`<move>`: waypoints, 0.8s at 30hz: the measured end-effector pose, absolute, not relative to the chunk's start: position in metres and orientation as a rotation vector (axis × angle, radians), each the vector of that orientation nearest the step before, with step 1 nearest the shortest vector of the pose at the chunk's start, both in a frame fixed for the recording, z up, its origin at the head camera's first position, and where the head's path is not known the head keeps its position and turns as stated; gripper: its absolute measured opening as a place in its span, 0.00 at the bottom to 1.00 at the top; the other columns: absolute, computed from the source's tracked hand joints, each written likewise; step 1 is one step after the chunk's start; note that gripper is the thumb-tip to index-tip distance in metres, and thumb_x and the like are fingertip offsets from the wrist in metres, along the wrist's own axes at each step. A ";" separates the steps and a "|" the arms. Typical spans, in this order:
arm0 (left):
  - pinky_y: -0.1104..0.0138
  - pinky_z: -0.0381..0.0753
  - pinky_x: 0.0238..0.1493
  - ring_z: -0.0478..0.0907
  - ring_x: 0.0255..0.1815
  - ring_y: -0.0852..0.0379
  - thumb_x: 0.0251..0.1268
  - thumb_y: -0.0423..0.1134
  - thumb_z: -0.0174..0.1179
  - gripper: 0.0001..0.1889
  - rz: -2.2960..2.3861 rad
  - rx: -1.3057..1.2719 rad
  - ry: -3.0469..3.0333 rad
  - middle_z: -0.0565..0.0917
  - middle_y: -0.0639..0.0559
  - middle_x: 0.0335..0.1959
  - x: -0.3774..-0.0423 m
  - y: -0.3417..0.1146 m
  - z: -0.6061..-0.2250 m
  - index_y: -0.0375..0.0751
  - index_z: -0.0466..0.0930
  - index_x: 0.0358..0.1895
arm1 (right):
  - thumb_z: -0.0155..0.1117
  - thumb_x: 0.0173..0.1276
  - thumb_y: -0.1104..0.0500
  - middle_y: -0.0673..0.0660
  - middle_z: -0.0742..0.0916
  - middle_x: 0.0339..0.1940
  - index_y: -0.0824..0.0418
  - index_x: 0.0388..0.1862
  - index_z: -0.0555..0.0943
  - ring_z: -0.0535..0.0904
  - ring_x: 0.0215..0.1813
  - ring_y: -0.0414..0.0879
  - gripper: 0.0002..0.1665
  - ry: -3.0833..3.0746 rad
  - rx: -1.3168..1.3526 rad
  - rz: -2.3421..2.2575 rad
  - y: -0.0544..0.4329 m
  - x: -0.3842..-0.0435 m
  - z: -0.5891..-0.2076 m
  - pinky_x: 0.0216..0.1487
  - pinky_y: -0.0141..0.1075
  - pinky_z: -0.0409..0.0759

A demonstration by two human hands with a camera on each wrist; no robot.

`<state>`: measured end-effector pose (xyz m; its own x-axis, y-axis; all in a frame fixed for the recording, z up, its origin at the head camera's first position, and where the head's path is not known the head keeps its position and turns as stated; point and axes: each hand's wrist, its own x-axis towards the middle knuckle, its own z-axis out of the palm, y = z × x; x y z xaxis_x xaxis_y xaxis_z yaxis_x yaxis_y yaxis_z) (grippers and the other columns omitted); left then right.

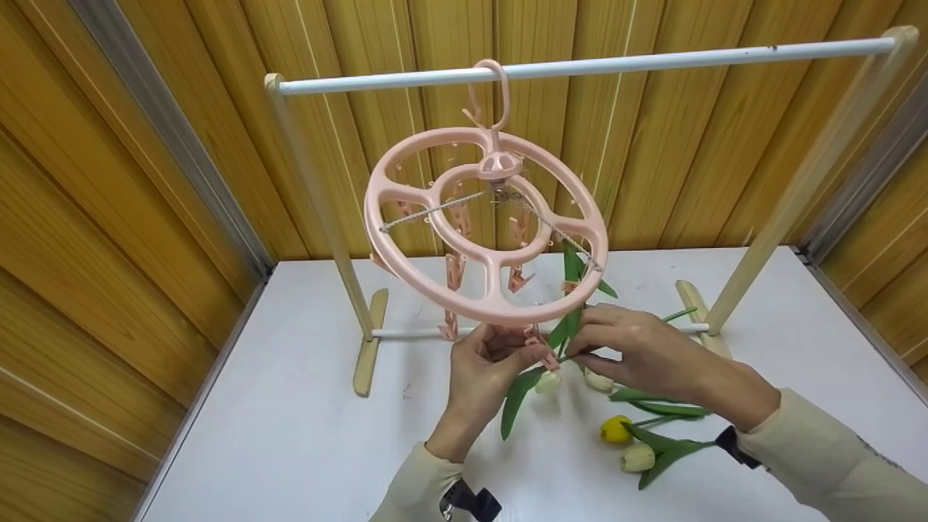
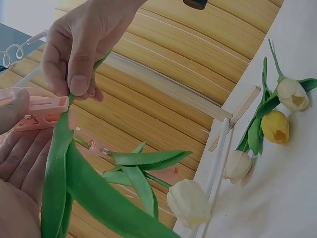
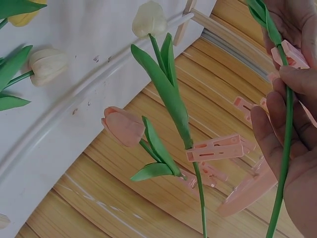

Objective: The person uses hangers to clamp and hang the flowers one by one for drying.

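Observation:
My left hand (image 1: 482,373) grips a pink clip (image 2: 42,111) below the front rim of a round pink hanger (image 1: 500,308). My right hand (image 1: 645,355) pinches the green stem (image 3: 287,124) of a tulip between thumb and fingers, right beside that clip. The held tulip's long leaves (image 2: 59,168) hang down past my left hand; its bloom lies outside both wrist views. Behind it, a white tulip (image 3: 148,19) hangs bloom-down from another clip (image 3: 215,148). A pink tulip (image 3: 124,126) also hangs by its stem end. Whether the gripped clip's jaws touch the stem, I cannot tell.
The hanger's hook (image 1: 494,94) hangs over a white rod (image 1: 616,67) on a wooden stand (image 1: 805,174). A yellow tulip (image 1: 615,429) and a white tulip (image 1: 638,458) lie on the white table (image 1: 290,435) near my right sleeve. Wood-patterned panels (image 1: 652,145) enclose the back.

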<state>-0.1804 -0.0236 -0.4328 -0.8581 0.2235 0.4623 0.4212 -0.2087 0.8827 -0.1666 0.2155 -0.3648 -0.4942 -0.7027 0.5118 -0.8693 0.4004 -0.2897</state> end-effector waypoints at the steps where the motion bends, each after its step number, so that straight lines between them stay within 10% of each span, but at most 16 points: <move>1: 0.56 0.91 0.48 0.90 0.44 0.47 0.63 0.32 0.77 0.13 -2.208 -0.771 -1.885 0.91 0.48 0.41 -0.180 -0.024 -0.433 0.36 0.85 0.48 | 0.81 0.59 0.74 0.48 0.88 0.48 0.54 0.44 0.88 0.85 0.48 0.43 0.20 -2.354 1.369 0.762 0.215 -0.167 -0.365 0.55 0.22 0.81; 24: 0.57 0.91 0.49 0.90 0.44 0.48 0.62 0.32 0.78 0.13 -2.203 -0.705 -1.918 0.91 0.49 0.39 -0.179 -0.023 -0.432 0.36 0.87 0.47 | 0.82 0.55 0.76 0.50 0.88 0.48 0.57 0.45 0.87 0.85 0.48 0.45 0.23 -2.266 1.424 0.737 0.213 -0.168 -0.368 0.56 0.24 0.82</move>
<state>-0.1791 -0.0229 -0.4324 -0.8812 0.1979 0.4293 0.3979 -0.1799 0.8996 -0.1682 0.2132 -0.3682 -0.4250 -0.7149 0.5552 -0.9048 0.3548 -0.2357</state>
